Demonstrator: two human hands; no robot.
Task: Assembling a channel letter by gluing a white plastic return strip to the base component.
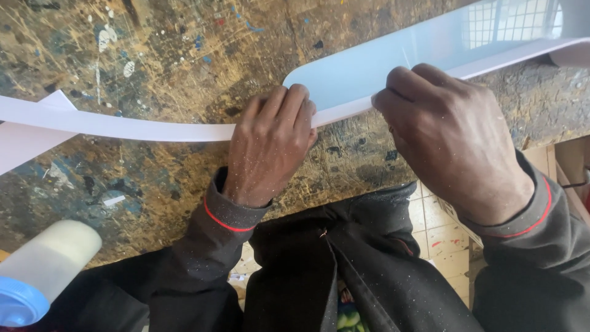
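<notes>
A glossy white panel [393,61] with a rounded end lies across a paint-stained wooden workbench [184,61]. A long white edging strip [123,126] runs from the left along the panel's near edge. My left hand [270,147] presses the strip against the panel's rounded corner, fingers curled over it. My right hand [455,141] grips the panel's near edge further right, fingertips pinching strip and edge together. Both sleeves are dark with a red line at the cuff.
A white plastic bottle with a blue cap [37,276] lies at the bench's near left corner. A loose end of white strip [24,141] sits at the left edge. Tiled floor [436,233] and a cardboard box [565,166] show beyond the bench's near edge.
</notes>
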